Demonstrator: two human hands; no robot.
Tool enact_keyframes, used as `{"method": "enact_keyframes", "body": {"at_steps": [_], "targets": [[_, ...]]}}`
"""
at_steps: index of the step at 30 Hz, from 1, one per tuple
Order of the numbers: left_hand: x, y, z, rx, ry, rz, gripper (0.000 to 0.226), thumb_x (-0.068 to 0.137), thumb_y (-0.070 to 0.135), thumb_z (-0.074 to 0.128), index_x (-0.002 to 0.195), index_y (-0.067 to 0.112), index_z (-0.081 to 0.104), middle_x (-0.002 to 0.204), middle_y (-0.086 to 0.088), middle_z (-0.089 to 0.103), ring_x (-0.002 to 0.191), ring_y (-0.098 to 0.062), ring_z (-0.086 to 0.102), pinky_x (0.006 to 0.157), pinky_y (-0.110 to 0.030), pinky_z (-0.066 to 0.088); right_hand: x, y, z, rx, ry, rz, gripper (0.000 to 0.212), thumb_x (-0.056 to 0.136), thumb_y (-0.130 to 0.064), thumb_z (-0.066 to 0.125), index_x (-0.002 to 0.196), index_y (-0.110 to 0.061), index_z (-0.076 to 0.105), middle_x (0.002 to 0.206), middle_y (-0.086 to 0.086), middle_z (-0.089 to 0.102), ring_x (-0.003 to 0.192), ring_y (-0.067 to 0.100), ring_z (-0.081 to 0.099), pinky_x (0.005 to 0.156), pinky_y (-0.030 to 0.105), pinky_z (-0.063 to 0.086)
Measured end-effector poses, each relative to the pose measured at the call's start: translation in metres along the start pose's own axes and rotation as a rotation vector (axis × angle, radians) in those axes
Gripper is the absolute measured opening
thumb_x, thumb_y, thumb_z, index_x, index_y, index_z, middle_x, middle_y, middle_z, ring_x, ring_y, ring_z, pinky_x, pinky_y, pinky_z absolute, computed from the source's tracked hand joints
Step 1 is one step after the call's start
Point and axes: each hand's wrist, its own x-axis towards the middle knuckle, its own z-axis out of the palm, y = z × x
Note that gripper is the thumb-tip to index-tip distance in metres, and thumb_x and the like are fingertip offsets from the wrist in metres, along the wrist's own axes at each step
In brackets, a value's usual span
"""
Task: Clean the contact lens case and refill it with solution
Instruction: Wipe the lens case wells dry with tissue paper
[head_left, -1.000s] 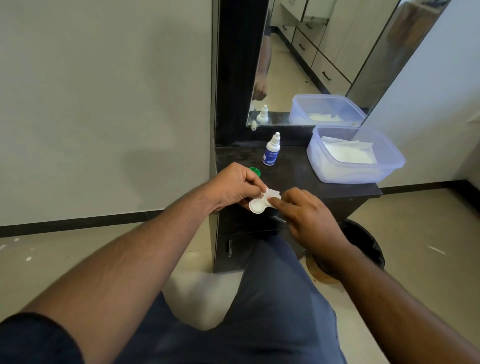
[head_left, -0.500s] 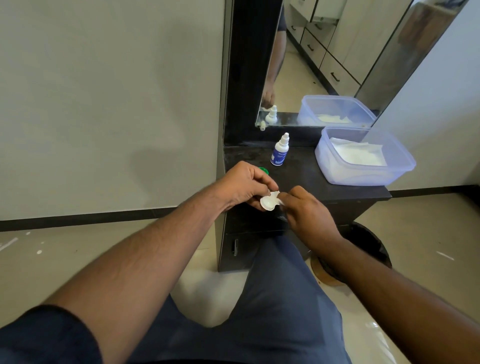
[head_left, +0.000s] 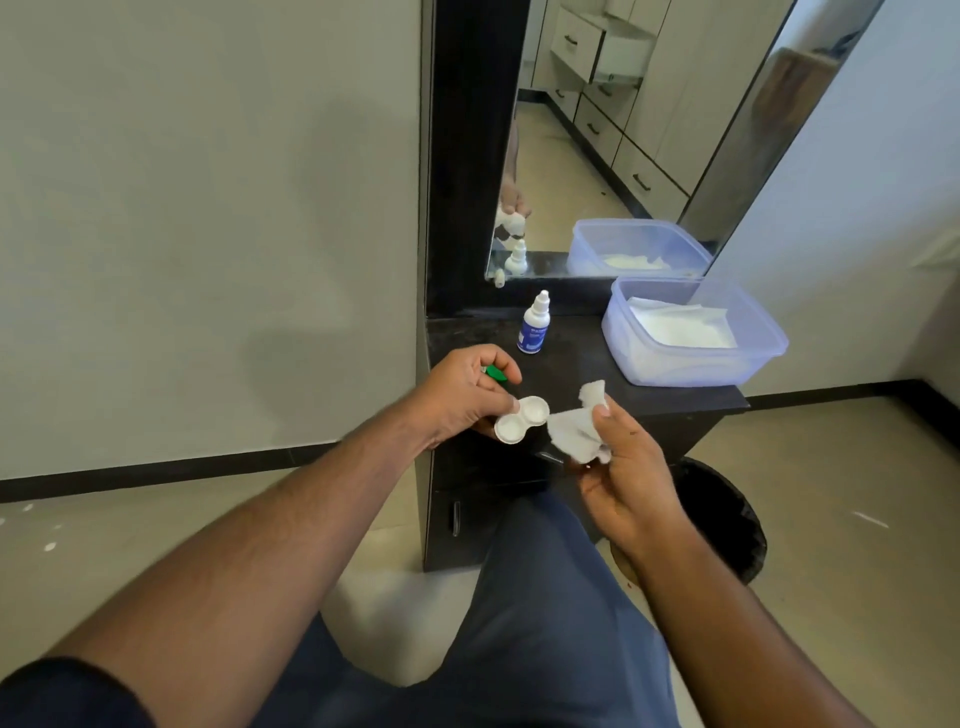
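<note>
At a black vanity counter (head_left: 582, 374) holding a clear tub of tissues (head_left: 693, 332) and a solution bottle (head_left: 534, 326), your left hand (head_left: 467, 387) pinches the open white lens case (head_left: 521, 420) above the counter's front edge. Just beside the case, your right hand (head_left: 631, 478) holds a crumpled tissue (head_left: 579, 434) under its thumb. A green cap (head_left: 496, 373) peeks out behind your left fingers.

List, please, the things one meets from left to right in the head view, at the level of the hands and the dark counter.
left hand → lens case → tissue → right hand → plastic box
</note>
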Motion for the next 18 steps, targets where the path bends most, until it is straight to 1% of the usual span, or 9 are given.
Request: {"method": "enact_keyframes", "body": {"at_steps": [1, 2, 4, 5, 7, 9, 12, 15, 18], "targets": [[0.000, 0.000, -0.001, -0.009, -0.009, -0.003, 0.026, 0.077, -0.004, 0.071, 0.092, 0.014, 0.060, 0.061, -0.007, 0.065, 0.060, -0.014, 0.065, 0.055, -0.032, 0.054, 0.000, -0.001, -0.004, -0.219, -0.010, -0.105, 0.023, 0.095, -0.012, 0.053, 0.116, -0.016, 0.063, 0.096, 0.003, 0.072, 0.084, 0.013, 0.068, 0.075, 0.024, 0.056], [0.000, 0.001, -0.001, -0.013, -0.019, -0.007, 0.027, 0.077, -0.005, 0.071, 0.092, 0.014, 0.059, 0.063, -0.009, 0.066, 0.060, -0.015, 0.064, 0.054, -0.031, 0.053, 0.002, -0.004, -0.008, -0.525, -0.025, -0.261, 0.026, 0.095, -0.011, 0.054, 0.118, -0.016, 0.064, 0.100, 0.002, 0.071, 0.087, 0.009, 0.066, 0.079, 0.018, 0.053], [0.000, 0.001, -0.002, -0.006, -0.045, -0.012, 0.028, 0.077, -0.004, 0.071, 0.093, 0.014, 0.057, 0.069, -0.014, 0.067, 0.062, -0.017, 0.064, 0.053, -0.030, 0.053, 0.013, -0.012, -0.016, -1.096, -0.131, -0.591, 0.028, 0.093, -0.010, 0.057, 0.120, -0.015, 0.064, 0.100, 0.000, 0.063, 0.089, 0.005, 0.059, 0.078, 0.007, 0.044], [0.000, 0.002, -0.002, 0.002, -0.059, -0.013, 0.028, 0.077, -0.004, 0.071, 0.093, 0.014, 0.056, 0.071, -0.015, 0.067, 0.062, -0.017, 0.064, 0.052, -0.029, 0.052, 0.019, -0.017, -0.017, -1.267, -0.208, -0.686, 0.029, 0.092, -0.010, 0.058, 0.120, -0.013, 0.064, 0.096, -0.002, 0.058, 0.088, 0.006, 0.056, 0.077, 0.006, 0.040], [-0.002, 0.004, -0.002, 0.018, -0.083, -0.013, 0.031, 0.077, -0.006, 0.071, 0.097, 0.012, 0.055, 0.067, -0.011, 0.067, 0.060, -0.016, 0.063, 0.052, -0.026, 0.051, 0.029, -0.027, -0.014, -1.503, -0.351, -0.812, 0.029, 0.091, -0.009, 0.060, 0.119, -0.014, 0.066, 0.095, -0.005, 0.051, 0.088, 0.010, 0.053, 0.077, 0.013, 0.040], [-0.002, 0.006, -0.002, 0.017, -0.110, -0.014, 0.037, 0.077, -0.008, 0.069, 0.105, 0.011, 0.052, 0.060, -0.005, 0.065, 0.055, -0.014, 0.062, 0.053, -0.027, 0.052, 0.037, -0.035, -0.008, -1.683, -0.470, -0.911, 0.029, 0.087, -0.008, 0.063, 0.115, -0.015, 0.068, 0.098, -0.001, 0.054, 0.092, 0.014, 0.052, 0.079, 0.023, 0.042], [-0.001, 0.005, -0.002, 0.029, -0.131, -0.010, 0.051, 0.077, -0.011, 0.067, 0.115, 0.018, 0.048, 0.064, -0.007, 0.065, 0.060, -0.017, 0.063, 0.059, -0.029, 0.054, 0.044, -0.040, 0.003, -1.813, -0.628, -0.980, 0.027, 0.083, -0.011, 0.068, 0.110, -0.016, 0.071, 0.097, 0.005, 0.060, 0.088, 0.020, 0.054, 0.074, 0.033, 0.046], [0.000, 0.003, -0.003, 0.030, -0.142, 0.004, 0.056, 0.078, -0.012, 0.063, 0.119, 0.022, 0.045, 0.066, -0.008, 0.064, 0.059, -0.015, 0.062, 0.058, -0.027, 0.052, 0.046, -0.042, 0.014, -1.822, -0.711, -0.975, 0.023, 0.083, -0.014, 0.068, 0.106, -0.017, 0.072, 0.096, 0.005, 0.062, 0.085, 0.018, 0.051, 0.072, 0.032, 0.043], [-0.001, 0.003, -0.002, 0.038, -0.144, 0.011, 0.056, 0.079, -0.011, 0.062, 0.120, 0.023, 0.045, 0.067, -0.007, 0.065, 0.060, -0.015, 0.063, 0.058, -0.027, 0.052, 0.048, -0.043, 0.023, -1.852, -0.740, -0.916, 0.022, 0.082, -0.018, 0.068, 0.104, -0.019, 0.072, 0.096, 0.004, 0.061, 0.086, 0.020, 0.051, 0.074, 0.035, 0.043]]}}
